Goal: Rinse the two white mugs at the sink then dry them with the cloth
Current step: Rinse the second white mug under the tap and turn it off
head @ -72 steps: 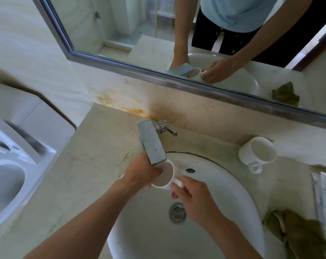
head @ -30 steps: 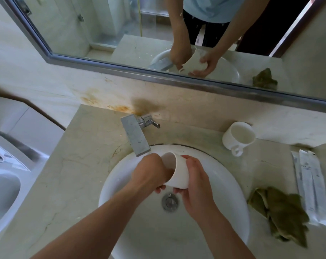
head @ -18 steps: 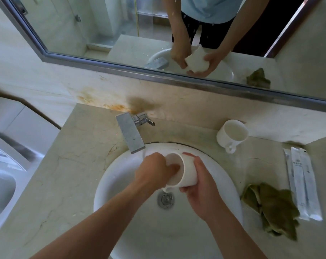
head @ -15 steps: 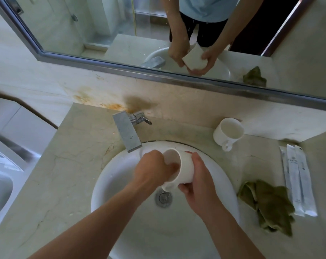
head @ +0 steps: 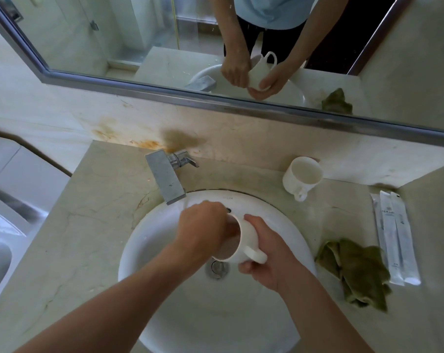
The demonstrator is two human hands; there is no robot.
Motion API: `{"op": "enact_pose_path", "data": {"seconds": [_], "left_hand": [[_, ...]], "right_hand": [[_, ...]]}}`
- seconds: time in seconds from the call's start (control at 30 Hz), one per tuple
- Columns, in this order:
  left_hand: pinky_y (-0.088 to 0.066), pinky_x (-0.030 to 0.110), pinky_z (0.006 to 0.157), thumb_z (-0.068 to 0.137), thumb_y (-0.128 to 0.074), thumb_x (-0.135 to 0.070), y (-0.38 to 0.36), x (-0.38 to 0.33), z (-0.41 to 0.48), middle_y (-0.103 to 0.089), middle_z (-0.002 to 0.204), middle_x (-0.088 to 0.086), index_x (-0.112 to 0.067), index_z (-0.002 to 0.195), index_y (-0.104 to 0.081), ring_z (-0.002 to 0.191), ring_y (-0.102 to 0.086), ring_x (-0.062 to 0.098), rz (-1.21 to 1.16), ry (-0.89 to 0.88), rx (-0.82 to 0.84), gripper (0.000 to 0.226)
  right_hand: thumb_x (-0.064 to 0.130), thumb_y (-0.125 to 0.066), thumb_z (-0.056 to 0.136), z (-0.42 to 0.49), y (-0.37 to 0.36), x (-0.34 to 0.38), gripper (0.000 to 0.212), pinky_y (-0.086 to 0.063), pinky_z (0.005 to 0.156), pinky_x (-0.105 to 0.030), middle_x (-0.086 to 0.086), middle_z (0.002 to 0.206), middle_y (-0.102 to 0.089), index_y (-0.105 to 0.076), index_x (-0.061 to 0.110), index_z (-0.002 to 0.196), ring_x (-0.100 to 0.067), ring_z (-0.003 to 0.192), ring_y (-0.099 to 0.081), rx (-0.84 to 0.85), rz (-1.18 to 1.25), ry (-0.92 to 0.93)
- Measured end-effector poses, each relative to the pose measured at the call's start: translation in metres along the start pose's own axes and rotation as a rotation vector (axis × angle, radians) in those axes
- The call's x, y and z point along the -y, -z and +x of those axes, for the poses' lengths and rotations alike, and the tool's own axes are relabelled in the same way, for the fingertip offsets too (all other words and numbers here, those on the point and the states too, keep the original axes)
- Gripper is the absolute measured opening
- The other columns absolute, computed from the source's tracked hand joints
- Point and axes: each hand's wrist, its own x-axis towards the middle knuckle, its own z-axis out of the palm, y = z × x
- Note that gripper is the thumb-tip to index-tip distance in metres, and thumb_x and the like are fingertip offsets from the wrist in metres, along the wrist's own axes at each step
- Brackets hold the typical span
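White mug [head: 244, 242] held over the sink basin [head: 149, 240], just above the drain [head: 217, 268]. It is tipped on its side, mouth toward the person's left, handle pointing down toward the camera.

Right hand [head: 272, 253] wraps the mug's outer wall and base, fingers curled round it, firm grasp. Left hand [head: 204, 226] is at the mug's mouth with fingers pushed inside the cup; how tightly it presses cannot be told, since the fingertips are hidden inside the mug.

A thin stream of water falls from the spout of the faucet [head: 166, 178], behind the left hand. Faucet is a flat metal block with a small lever at its rear right.

Second white mug [head: 302, 175] stands upright on the countertop [head: 93, 200], behind and to the right of the basin, near the back wall, handle facing the camera. It is well apart from both hands.

Green cloth [head: 356, 272] lies crumpled on the counter just beside the basin's right rim. Just to its right, touching its edge, lie two long white sealed packets [head: 396, 238], side by side.

Mirror [head: 139, 34] above the counter shows both hands on the mug, its handle toward the glass.
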Motion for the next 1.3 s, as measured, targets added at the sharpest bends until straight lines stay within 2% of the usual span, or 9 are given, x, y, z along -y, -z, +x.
{"op": "enact_pose_path", "data": {"seconds": [0.17,0.33,0.47,0.53,0.7,0.87,1.0,1.13,1.3], "left_hand": [[-0.034,0.032,0.052,0.099,-0.037,-0.027,-0.013,0.014,0.002,-0.071,0.077,0.001,-0.016,0.099,-0.063,0.066,-0.07,0.028,0.207,-0.664,-0.185,0.029],[-0.06,0.039,0.083,0.092,-0.066,-0.009,-0.047,0.035,-0.035,-0.067,0.121,0.0,-0.019,0.123,-0.061,0.104,-0.065,0.018,-0.471,-0.389,-0.335,0.033],[-0.011,0.046,0.133,0.095,-0.06,-0.042,-0.034,0.037,-0.048,-0.053,0.148,-0.018,-0.038,0.138,-0.052,0.141,-0.042,0.003,-0.53,-0.524,0.091,0.044],[0.002,0.045,0.133,0.092,-0.059,-0.048,-0.034,0.029,-0.042,-0.048,0.152,-0.011,-0.041,0.146,-0.042,0.148,-0.03,0.01,-0.308,-0.561,0.207,0.057],[-0.049,0.032,0.085,0.094,-0.06,-0.009,-0.033,0.019,-0.022,-0.061,0.116,0.007,-0.013,0.139,-0.049,0.11,-0.062,0.027,-0.23,-0.313,0.349,0.046],[-0.038,0.04,0.12,0.092,-0.059,-0.001,-0.031,0.023,-0.013,-0.058,0.143,0.013,-0.01,0.157,-0.035,0.134,-0.056,0.031,-0.154,-0.352,0.306,0.07],[-0.056,0.029,0.082,0.09,-0.061,0.008,-0.044,0.049,-0.018,-0.073,0.096,-0.006,-0.01,0.121,-0.074,0.085,-0.068,0.005,-0.912,-0.144,0.461,0.038],[-0.046,0.059,0.118,0.098,-0.06,-0.009,-0.062,0.075,-0.024,-0.07,0.138,0.025,0.002,0.139,-0.065,0.13,-0.067,0.04,-1.865,0.245,0.526,0.043],[-0.043,0.061,0.12,0.111,-0.049,-0.019,-0.073,0.095,-0.016,-0.071,0.135,0.027,0.003,0.14,-0.062,0.129,-0.065,0.045,-1.975,0.485,0.237,0.038]], "right_hand": [[0.046,-0.07,0.094,-0.001,0.013,-0.004,0.028,-0.033,0.036,-0.016,0.002,0.072,-0.069,-0.074,0.021,0.107,-0.011,0.046,-0.059,0.044,-0.114,-0.235],[0.042,-0.068,0.095,0.01,0.022,-0.006,0.032,-0.037,0.035,-0.018,-0.002,0.074,-0.07,-0.069,0.016,0.114,-0.014,0.054,-0.063,0.062,0.109,-0.195],[0.045,-0.07,0.094,0.016,0.017,-0.005,0.036,-0.037,0.035,-0.02,-0.004,0.076,-0.069,-0.073,0.013,0.111,-0.015,0.055,-0.062,0.102,0.086,-0.127],[0.045,-0.072,0.093,0.019,0.011,-0.003,0.034,-0.035,0.038,-0.022,-0.003,0.07,-0.066,-0.074,0.013,0.106,-0.015,0.051,-0.059,0.085,0.041,-0.111],[0.043,-0.069,0.095,0.03,0.008,-0.009,0.033,-0.036,0.04,-0.025,-0.006,0.076,-0.065,-0.07,0.013,0.108,-0.018,0.054,-0.059,-0.033,0.108,-0.017],[0.044,-0.064,0.099,0.033,0.001,-0.007,0.041,-0.045,0.046,-0.028,-0.008,0.085,-0.075,-0.076,0.01,0.118,-0.02,0.065,-0.068,-0.058,0.08,0.032],[0.046,-0.061,0.101,0.038,-0.008,-0.01,0.028,-0.061,0.058,-0.04,-0.007,0.109,-0.076,-0.071,0.023,0.114,-0.028,0.093,-0.074,-0.226,-0.162,0.236],[0.052,-0.064,0.096,0.041,-0.037,-0.02,0.032,-0.057,0.074,-0.028,0.004,0.117,-0.066,-0.061,0.029,0.119,-0.015,0.097,-0.065,-0.427,-0.653,0.628],[0.047,-0.066,0.098,0.055,-0.083,-0.027,0.045,-0.049,0.079,-0.025,0.0,0.128,-0.053,-0.054,0.023,0.133,-0.017,0.102,-0.059,-0.389,-0.749,0.699]]}}
